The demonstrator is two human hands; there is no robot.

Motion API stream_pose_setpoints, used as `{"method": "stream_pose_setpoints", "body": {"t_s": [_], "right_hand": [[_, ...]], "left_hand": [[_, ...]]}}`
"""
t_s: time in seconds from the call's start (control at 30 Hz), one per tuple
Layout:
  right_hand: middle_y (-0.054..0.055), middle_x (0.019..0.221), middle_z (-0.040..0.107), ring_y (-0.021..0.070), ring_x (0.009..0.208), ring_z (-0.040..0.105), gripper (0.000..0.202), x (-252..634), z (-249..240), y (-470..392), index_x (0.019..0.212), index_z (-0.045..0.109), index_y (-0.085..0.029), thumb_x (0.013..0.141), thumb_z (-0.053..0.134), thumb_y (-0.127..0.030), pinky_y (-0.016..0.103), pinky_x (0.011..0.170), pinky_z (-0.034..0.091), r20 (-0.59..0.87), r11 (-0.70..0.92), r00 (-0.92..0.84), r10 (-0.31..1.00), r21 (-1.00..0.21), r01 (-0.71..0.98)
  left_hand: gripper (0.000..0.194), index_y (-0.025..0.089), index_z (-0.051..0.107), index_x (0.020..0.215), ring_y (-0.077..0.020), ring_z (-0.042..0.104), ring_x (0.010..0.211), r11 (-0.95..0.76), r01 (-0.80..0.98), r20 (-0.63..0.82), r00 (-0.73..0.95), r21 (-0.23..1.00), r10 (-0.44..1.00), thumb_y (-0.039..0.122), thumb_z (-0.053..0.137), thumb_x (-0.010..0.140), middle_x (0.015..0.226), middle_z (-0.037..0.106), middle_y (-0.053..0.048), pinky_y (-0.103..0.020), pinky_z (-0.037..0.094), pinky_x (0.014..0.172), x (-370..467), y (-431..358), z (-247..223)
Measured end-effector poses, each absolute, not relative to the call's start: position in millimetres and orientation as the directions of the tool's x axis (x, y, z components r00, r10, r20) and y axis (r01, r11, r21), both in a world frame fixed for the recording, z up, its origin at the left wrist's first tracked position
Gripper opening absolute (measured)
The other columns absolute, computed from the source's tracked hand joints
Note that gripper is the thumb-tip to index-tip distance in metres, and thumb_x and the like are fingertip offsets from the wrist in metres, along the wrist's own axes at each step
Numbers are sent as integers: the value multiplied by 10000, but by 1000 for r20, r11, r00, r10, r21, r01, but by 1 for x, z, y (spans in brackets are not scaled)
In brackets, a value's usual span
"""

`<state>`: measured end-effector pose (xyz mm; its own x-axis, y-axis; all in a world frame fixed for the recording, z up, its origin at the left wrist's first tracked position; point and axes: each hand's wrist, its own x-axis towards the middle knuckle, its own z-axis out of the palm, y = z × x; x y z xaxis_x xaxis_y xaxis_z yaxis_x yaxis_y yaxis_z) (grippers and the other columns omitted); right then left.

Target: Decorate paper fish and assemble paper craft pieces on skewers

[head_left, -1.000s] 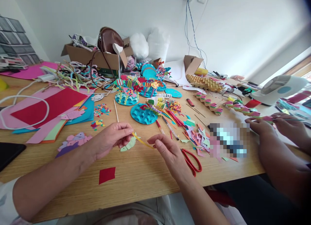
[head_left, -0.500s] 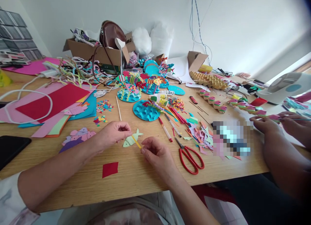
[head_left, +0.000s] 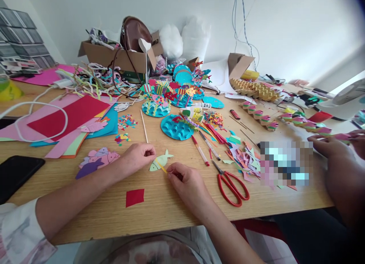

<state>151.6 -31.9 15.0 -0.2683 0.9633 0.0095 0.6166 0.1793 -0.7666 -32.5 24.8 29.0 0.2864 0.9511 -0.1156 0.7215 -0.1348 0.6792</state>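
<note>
A pale green paper fish (head_left: 164,160) with a drawn eye and gill line lies flat on the table between my hands. Across its body, just behind the head, runs a narrow yellow paper strip (head_left: 162,166). My right hand (head_left: 182,177) pinches the strip's lower right end. At its upper left end, the fingers of my left hand (head_left: 142,156) are closed in a pinch, with the tip of the strip hidden by them. A red paper piece (head_left: 135,198) lies nearer the table's front edge. Red-handled scissors (head_left: 232,186) rest to the right of my right hand.
Pens (head_left: 200,150), paper scraps (head_left: 245,157) and a blue wavy disc (head_left: 176,127) lie beyond my hands. Left are paper fish cutouts (head_left: 98,159), coloured sheets (head_left: 68,117) and a black phone (head_left: 19,176). Another person's hands (head_left: 339,151) are at the right, near a blurred patch.
The view has swung slightly left, so things appear farther right. Over the fish, the yellow strip has shifted from mid-body toward the head, along with both my hands.
</note>
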Motion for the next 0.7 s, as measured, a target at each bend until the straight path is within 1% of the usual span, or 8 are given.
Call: {"method": "stream_pose_setpoints", "body": {"t_s": [0.07,0.2,0.43,0.57,0.7], "right_hand": [[4,694,655,126,617,553,194,150,16,-31,774,648,-200,766,492,-84,218,573,374,1,180,-274,962,-758,627],[16,744,681,140,667,586,189,149,18,-29,772,660,-200,775,503,-94,227,606,393,-19,174,-286,958,-753,635],[11,728,684,143,668,599,190,149,16,-29,749,666,-206,780,506,-108,228,609,395,-14,180,-282,959,-738,650],[12,742,688,149,686,608,188,149,16,-29,762,666,-209,789,506,-117,229,619,396,-12,183,-283,959,-736,652],[15,746,687,149,680,601,188,149,16,-30,760,668,-206,791,504,-117,231,614,389,-9,186,-284,959,-736,650]], "left_hand": [[142,184,576,615,-131,468,560,-145,737,-114,290,660,950,285,504,684,561,534,25,-239,304,538,-32,24,30],[141,186,563,603,-132,467,572,-204,748,-66,315,632,947,261,495,703,575,537,20,-242,299,551,-33,23,30],[133,191,549,596,-132,455,578,-261,752,-40,356,605,934,214,481,708,588,530,22,-245,285,550,-36,22,27],[129,192,530,591,-129,445,566,-259,767,-50,354,587,934,202,475,707,586,517,24,-247,279,547,-36,20,28],[131,193,533,595,-131,451,570,-250,760,-57,353,599,934,218,480,713,586,522,22,-247,280,544,-37,21,27]]}}
